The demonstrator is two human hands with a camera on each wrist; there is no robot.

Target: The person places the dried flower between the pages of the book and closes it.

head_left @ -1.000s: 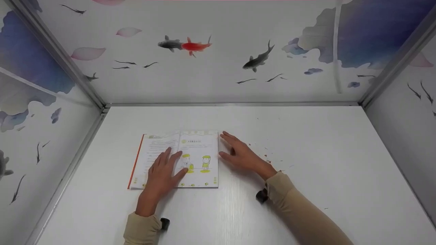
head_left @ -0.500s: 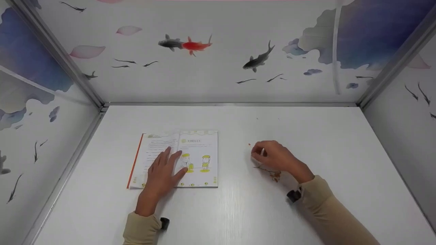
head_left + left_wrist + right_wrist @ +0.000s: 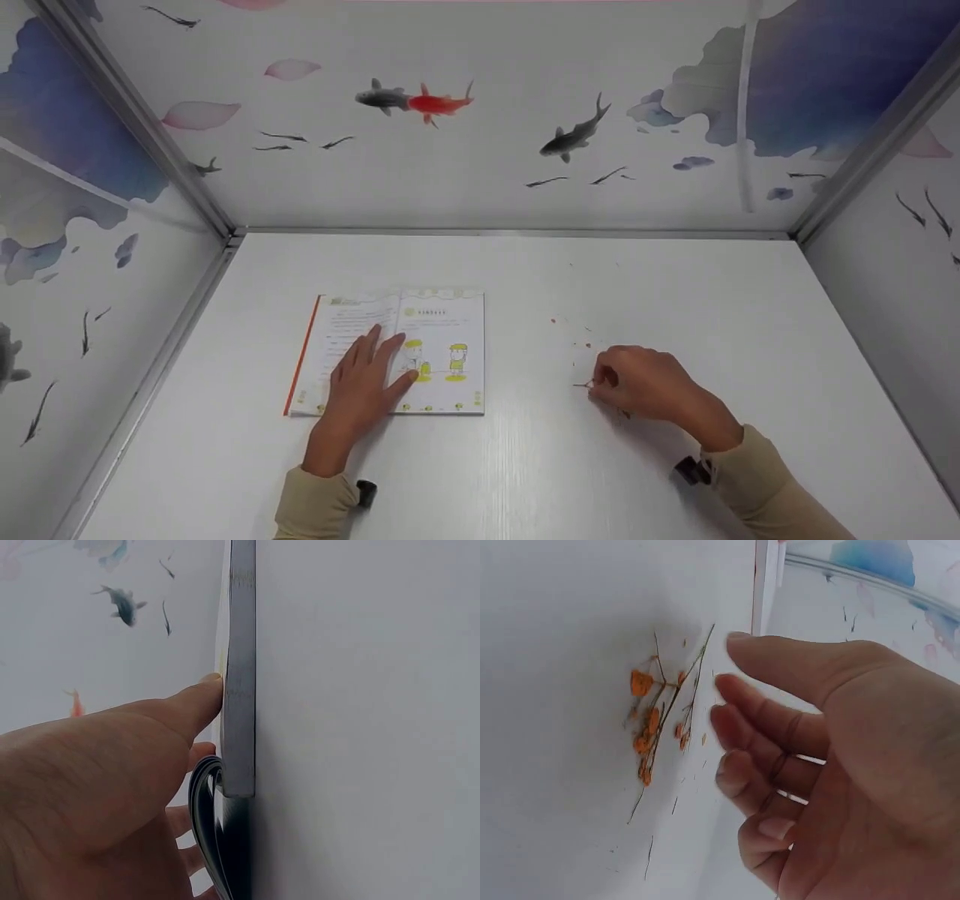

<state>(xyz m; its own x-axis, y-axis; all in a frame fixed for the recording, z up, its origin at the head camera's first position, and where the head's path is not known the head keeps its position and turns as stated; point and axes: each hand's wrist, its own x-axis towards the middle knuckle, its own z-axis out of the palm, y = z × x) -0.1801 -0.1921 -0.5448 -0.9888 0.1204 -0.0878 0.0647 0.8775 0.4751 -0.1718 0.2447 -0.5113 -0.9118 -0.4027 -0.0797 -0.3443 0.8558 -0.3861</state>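
An open book (image 3: pixel 450 394) with yellow cartoon drawings lies on the table. My left hand (image 3: pixel 360 386) rests spread across its pages; the thumb touches the page in the left wrist view, beside the book's thick edge (image 3: pixel 241 705). To the right, my right hand (image 3: pixel 649 382) is lowered over a dried sprig (image 3: pixel 580 385), which it mostly hides in the head view. In the right wrist view the sprig (image 3: pixel 653 720), thin brown stems with small orange dried leaves or petals, lies before the bent fingers. A gap shows there between thumb and forefinger, with nothing pinched.
Small reddish-brown crumbs (image 3: pixel 553 321) are scattered on the white table (image 3: pixel 525 465) between book and right hand. A printed back wall (image 3: pixel 495 180) and side walls enclose the table. A dark wrist camera (image 3: pixel 691 470) sits by the right cuff.
My right hand has left the book's right edge, moving right and nearer to me, down over the sprig; its fingers are more bent. My left hand stays on the book.
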